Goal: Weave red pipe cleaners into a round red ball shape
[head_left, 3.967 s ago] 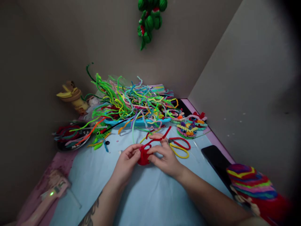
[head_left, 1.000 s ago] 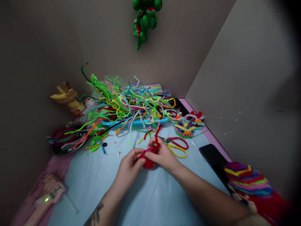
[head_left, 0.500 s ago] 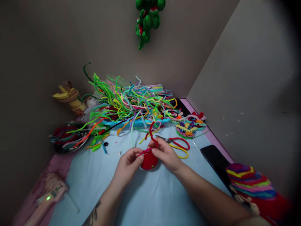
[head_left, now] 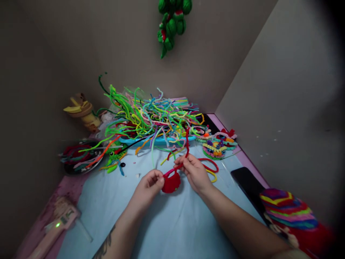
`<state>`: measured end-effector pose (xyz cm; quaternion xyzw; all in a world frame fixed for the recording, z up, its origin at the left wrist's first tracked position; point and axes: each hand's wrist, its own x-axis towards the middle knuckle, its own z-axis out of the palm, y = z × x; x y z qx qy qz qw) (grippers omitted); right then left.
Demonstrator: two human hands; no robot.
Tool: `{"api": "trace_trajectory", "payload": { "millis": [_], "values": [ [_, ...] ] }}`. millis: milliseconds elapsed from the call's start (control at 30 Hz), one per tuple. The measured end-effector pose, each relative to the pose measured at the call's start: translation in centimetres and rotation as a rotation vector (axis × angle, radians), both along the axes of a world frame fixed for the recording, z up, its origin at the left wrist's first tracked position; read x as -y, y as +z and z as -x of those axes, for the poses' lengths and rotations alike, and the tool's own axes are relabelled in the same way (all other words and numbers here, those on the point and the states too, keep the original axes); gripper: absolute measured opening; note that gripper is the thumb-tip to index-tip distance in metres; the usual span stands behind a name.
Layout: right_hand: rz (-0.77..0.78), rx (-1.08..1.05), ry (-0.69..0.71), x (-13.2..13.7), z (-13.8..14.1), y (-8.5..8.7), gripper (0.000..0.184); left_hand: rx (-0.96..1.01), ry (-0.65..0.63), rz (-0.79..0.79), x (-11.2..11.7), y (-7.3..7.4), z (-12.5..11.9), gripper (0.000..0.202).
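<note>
My left hand (head_left: 148,187) pinches the left edge of a small rounded red fuzzy piece (head_left: 171,183), which looks built from pipe cleaners and carries a tiny green spot. A pinkish-red strand runs along its top, with a gap showing beneath. Between the closed fingertips of my right hand (head_left: 196,175) is a red pipe cleaner (head_left: 187,142), its free end standing up above the hand. Just behind that hand lie scissors (head_left: 212,166) with one red and one yellow handle; the hand hides their blades.
A blue tray (head_left: 161,142) heaped with colourful pipe cleaners stands at the back. A dark bowl (head_left: 93,163) and a glue gun (head_left: 60,223) are at left. Finished pipe-cleaner pieces (head_left: 214,149), a black phone (head_left: 246,181) and a striped fuzzy item (head_left: 288,208) lie at right.
My right hand has shifted slightly right and away from the red piece, drawing the strand out so a gap opens under it. The upright pipe cleaner end has swung right.
</note>
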<state>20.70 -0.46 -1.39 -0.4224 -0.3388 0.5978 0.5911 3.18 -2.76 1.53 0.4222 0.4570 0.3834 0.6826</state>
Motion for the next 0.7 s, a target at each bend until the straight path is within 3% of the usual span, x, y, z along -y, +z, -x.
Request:
{"api": "trace_trajectory", "payload": {
  "millis": [200,367,567,700],
  "values": [
    [-0.127,0.027,0.231,0.4,-0.1,0.2,0.021,-0.005,0.020,0.034,0.0,-0.3,0.0,0.039],
    [-0.047,0.005,0.450,0.4,-0.3,-0.4,0.040,0.044,-0.007,0.067,-0.3,-0.5,0.7,0.034],
    [-0.002,0.031,0.364,0.3,0.0,-0.9,0.036,-0.028,-0.001,-0.027,-0.6,-0.6,1.1,0.033],
    [-0.020,-0.005,0.395,0.5,0.1,-0.8,0.041,-0.002,0.001,-0.023,-0.7,-0.7,1.0,0.035]
  ]
}}
